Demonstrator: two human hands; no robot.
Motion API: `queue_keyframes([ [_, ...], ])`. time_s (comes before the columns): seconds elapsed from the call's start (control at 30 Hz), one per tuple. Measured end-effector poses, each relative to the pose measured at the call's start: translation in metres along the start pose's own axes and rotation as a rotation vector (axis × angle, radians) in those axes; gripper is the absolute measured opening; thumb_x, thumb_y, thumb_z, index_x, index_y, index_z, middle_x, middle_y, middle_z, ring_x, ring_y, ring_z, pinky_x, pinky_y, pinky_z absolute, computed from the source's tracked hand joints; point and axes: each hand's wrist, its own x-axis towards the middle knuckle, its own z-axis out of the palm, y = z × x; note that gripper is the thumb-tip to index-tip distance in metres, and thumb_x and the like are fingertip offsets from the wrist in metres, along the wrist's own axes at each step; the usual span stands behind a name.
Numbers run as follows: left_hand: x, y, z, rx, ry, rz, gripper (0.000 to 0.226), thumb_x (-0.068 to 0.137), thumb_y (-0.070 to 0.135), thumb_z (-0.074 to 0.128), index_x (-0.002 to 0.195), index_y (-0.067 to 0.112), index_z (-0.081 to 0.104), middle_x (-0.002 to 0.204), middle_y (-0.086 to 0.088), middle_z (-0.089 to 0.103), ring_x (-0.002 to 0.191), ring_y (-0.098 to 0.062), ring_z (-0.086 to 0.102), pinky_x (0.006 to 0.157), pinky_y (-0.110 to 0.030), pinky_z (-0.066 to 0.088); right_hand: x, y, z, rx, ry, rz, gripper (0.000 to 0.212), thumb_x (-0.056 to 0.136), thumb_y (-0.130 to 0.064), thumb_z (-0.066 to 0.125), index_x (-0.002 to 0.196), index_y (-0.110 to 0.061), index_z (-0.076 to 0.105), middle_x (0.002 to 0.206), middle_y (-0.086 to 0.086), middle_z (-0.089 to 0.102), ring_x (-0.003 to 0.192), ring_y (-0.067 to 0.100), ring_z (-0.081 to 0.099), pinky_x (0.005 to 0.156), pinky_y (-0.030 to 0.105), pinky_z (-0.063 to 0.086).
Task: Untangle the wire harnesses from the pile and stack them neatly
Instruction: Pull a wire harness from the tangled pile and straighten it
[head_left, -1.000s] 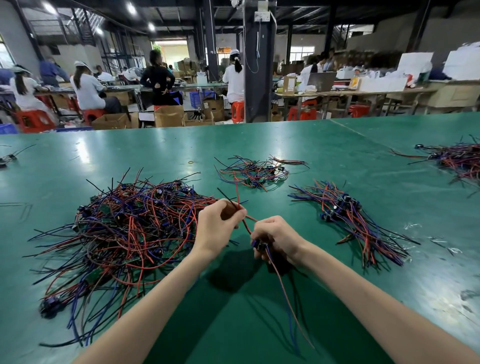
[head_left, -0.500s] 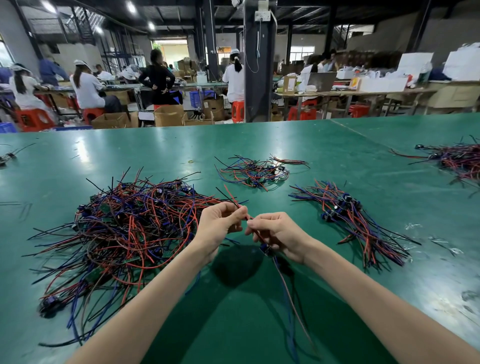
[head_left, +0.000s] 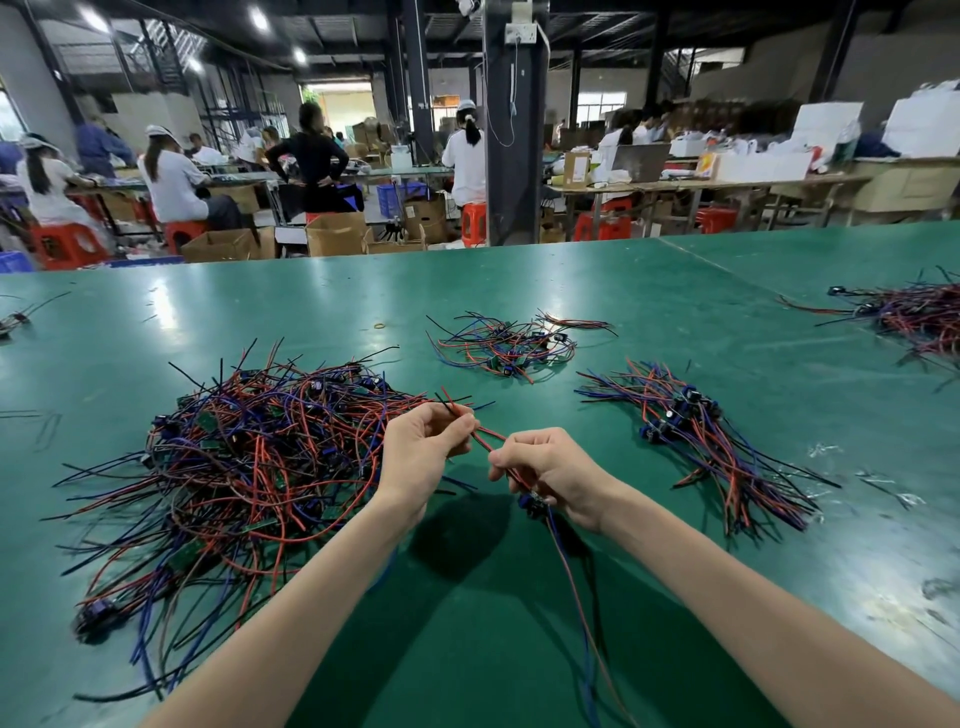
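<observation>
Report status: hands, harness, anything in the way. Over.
Left hand, right hand both pinch one harness. Pile left, stack right. No snag seen.

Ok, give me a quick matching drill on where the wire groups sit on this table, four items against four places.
1 tangled pile
2 neat stack
3 held harness
4 small loose bunch

A pinched between left hand and right hand
B right of the right hand
C left of the left hand
D far side, beyond the hands

Pairs: 1-C, 2-B, 3-A, 4-D
</observation>
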Motion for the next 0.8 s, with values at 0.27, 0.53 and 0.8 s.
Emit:
queue_keyframes([
  [0.27,0.003,0.004,-0.001,0.168,0.019,0.096,0.009,0.081,0.009,0.072,0.075,0.013,0.069,0.065,-0.003,0.069,0.052,-0.010,0.060,0.058,-0.024,0.054,-0.003,-0.002,-0.003,-0.001,-0.014,0.019,0.026,0.086,-0.010,0.060,0.060,-0.009,0.064,0.041,-0.001,0.050,0.032,0.005,0.035,0.032,0.014,0.018],
  [0.53,0.002,0.009,-0.001,-0.188,0.082,-0.015,0.010,0.088,0.006,0.062,0.080,0.004,0.067,0.067,0.000,0.071,0.055,-0.004,0.061,0.055,-0.014,0.051,-0.004,-0.003,-0.003,0.057,-0.068,0.026,0.025,0.087,-0.009,0.058,0.062,-0.006,0.064,0.044,0.001,0.046,0.036,0.005,0.044,0.034,0.015,0.023],
  [0.8,0.006,0.007,-0.010,0.239,0.108,0.133,0.019,0.079,0.018,0.076,0.068,0.011,0.062,0.058,0.003,0.063,0.046,-0.004,0.050,0.046,-0.014,0.043,-0.003,-0.002,-0.003,0.117,-0.126,0.024,0.033,0.086,-0.002,0.057,0.055,-0.010,0.063,0.061,0.004,0.061,0.044,0.008,0.046,0.046,0.020,0.032],
])
